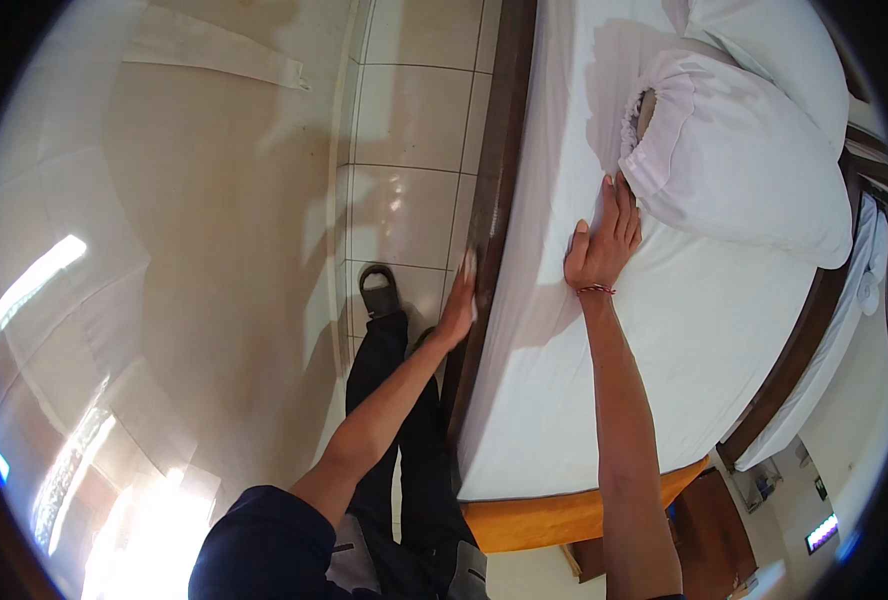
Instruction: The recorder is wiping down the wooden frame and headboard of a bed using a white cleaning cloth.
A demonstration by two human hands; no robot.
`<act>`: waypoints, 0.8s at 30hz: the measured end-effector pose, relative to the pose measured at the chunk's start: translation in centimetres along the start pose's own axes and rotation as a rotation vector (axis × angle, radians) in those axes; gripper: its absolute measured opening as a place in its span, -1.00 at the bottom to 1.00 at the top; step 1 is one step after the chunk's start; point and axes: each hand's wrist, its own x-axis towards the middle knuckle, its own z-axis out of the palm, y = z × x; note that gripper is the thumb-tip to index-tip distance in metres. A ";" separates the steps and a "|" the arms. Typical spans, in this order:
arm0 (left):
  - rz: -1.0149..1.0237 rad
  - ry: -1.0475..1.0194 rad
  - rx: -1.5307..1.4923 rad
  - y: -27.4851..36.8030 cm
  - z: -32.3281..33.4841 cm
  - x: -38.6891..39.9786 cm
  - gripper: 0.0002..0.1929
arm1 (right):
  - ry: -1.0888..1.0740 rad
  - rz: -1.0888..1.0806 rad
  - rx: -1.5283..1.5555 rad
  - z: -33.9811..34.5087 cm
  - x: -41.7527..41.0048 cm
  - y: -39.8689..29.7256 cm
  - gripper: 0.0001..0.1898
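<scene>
My left hand (456,309) is at the outer side of the dark wooden bed rail (498,187). Beneath its fingers a pale cloth (474,294) shows as a thin strip pressed against the wood; most of it is hidden. My right hand (605,238), a red and white cord at its wrist, rests palm down on the white sheet (684,337) with nothing in it. Its fingertips reach the lower edge of a white pillow (751,150), whose gathered elastic opening (643,120) faces left.
Another white pillow (774,45) lies beyond the first. An orange cloth (541,519) hangs along the near end of the mattress. Pale floor tiles (412,210) run between the bed and a beige wall (219,225). A second bed (804,405) stands at the right.
</scene>
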 end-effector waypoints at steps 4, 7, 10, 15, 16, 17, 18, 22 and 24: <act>-0.271 -0.030 -0.152 -1.4 1.6 -3.4 -0.24 | 0.012 -0.023 -0.026 -0.6 -0.9 1.9 -0.29; -0.282 0.013 -0.166 1.2 0.2 3.8 -0.17 | 0.024 -0.026 -0.011 -0.3 -0.4 1.2 -0.29; -0.105 0.002 -0.083 6.8 0.4 11.6 -0.28 | 0.018 -0.019 -0.002 -0.2 -0.6 1.1 -0.29; -0.042 -0.004 0.020 6.1 0.2 9.8 -0.28 | -0.001 -0.006 0.017 -0.2 -0.5 0.7 -0.29; -0.046 -0.011 0.014 4.9 0.9 7.9 -0.28 | -0.004 -0.004 0.008 -0.5 -0.6 1.1 -0.29; -0.110 -0.026 -0.019 3.5 2.0 5.5 -0.28 | -0.010 -0.007 -0.011 -0.9 -1.0 1.9 -0.29; -0.179 -0.042 -0.050 2.1 3.1 2.9 -0.27 | -0.020 -0.008 -0.031 -1.4 -1.5 2.7 -0.29; -0.336 0.026 -0.151 -2.6 -3.9 5.5 -0.23 | 0.045 -0.017 0.061 0.4 1.1 -0.9 -0.29; -0.340 0.031 -0.224 -0.9 -6.1 10.1 -0.20 | 0.060 -0.020 0.087 1.3 1.3 -2.0 -0.30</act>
